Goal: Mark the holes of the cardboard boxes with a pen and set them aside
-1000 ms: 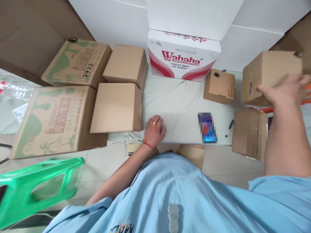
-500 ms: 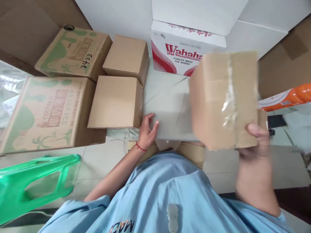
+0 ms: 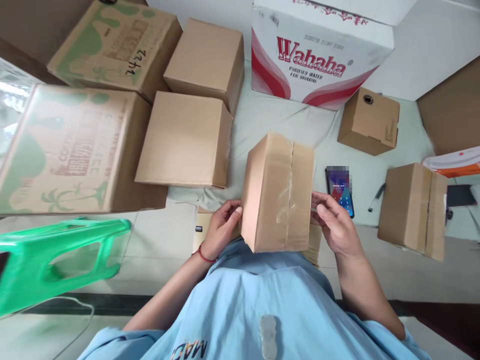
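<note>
A taped cardboard box stands tilted right in front of me, a strip of clear tape running down the face towards me. My left hand is closed at its lower left edge, thumb and fingers pressed to the side. At the right edge is my right hand, its fingertips against the box and partly hidden behind it; the thumb shows in front. Between them the two hands hold the box. A lit phone lies just beyond my right fingers. The underside of the box is out of sight.
Plain cardboard boxes and printed coconut-drink cartons are stacked at left. A white Wahaha carton stands at the back. Small boxes, a taped box and a pen are at right. A green stool stands lower left.
The taped box has come from the right to the middle, carried by my right hand. My left hand now touches its side. The view has shifted, uncovering the phone, pen and small box.
</note>
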A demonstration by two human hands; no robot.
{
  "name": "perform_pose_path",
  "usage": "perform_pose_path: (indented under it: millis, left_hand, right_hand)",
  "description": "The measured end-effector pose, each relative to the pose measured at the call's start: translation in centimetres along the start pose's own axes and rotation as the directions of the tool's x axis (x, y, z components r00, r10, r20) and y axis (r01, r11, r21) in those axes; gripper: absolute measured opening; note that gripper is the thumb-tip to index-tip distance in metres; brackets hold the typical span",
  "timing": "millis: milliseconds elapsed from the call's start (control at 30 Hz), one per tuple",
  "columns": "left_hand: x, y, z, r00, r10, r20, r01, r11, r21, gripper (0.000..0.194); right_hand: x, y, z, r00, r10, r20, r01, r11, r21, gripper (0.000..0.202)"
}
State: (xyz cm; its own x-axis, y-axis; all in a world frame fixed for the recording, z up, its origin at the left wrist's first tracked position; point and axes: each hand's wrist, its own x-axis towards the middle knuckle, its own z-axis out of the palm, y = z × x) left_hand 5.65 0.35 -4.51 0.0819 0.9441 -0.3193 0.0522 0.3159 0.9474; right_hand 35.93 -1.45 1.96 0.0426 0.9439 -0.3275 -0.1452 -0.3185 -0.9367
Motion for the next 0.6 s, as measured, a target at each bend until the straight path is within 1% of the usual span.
perform_pose_path:
  millis: [100, 200, 267, 333, 367, 400, 467, 533, 600]
  left_hand:
    - [-0.2, 0.7, 0.6, 0.999, -0.045, -0.009, 0.043, 0.992, -0.122, 0.051]
    - [-0.9, 2.1, 1.2, 0.999, -0.032, 0.033, 0.037, 0.985, -0.166, 0.048]
    - [-1.5, 3.1, 1.2, 0.998, 0.033, 0.048, -0.026, 0.991, -0.129, 0.041]
    - [-1.9, 4.0, 0.9, 0.985, 0.17, 0.03, -0.168, 0.985, -0.04, 0.035]
    - [-2.1, 4.3, 0.7, 0.965, 0.26, 0.02, -0.26, 0.965, 0.019, 0.033]
    - [-2.2, 4.7, 0.4, 0.935, 0.353, 0.018, -0.354, 0.932, 0.084, 0.033]
    - [-2.4, 5.2, 0.0, 0.856, 0.516, 0.039, -0.512, 0.835, 0.2, 0.034]
    - [-2.6, 5.9, -0.2, 0.786, 0.614, 0.075, -0.608, 0.745, 0.272, 0.037]
    - [-3.0, 6.6, -0.1, 0.74, 0.664, 0.105, -0.662, 0.691, 0.291, 0.04]
  right_hand:
    - [0.0, 0.0, -0.4, 0.998, -0.06, 0.0, 0.06, 0.997, -0.037, 0.045]
    - [0.2, 0.2, -0.6, 0.997, -0.077, -0.026, 0.074, 0.99, -0.119, 0.05]
    - [0.4, 0.5, -0.9, 0.998, -0.042, -0.055, 0.036, 0.993, -0.115, 0.051]
    - [0.6, 0.9, -1.3, 0.998, 0.005, -0.06, -0.009, 0.998, -0.068, 0.053]
    - [0.6, 1.2, -1.5, 0.998, 0.027, -0.057, -0.029, 0.999, -0.04, 0.055]
    - [0.6, 1.5, -1.7, 0.997, 0.049, -0.052, -0.05, 0.999, -0.01, 0.057]
    - [0.4, 2.3, -2.0, 0.995, 0.096, -0.037, -0.094, 0.994, 0.057, 0.059]
    - [0.3, 3.2, -2.0, 0.992, 0.114, -0.043, -0.107, 0.985, 0.138, 0.056]
    - [0.2, 4.2, -1.8, 0.991, 0.087, -0.103, -0.063, 0.973, 0.223, 0.051]
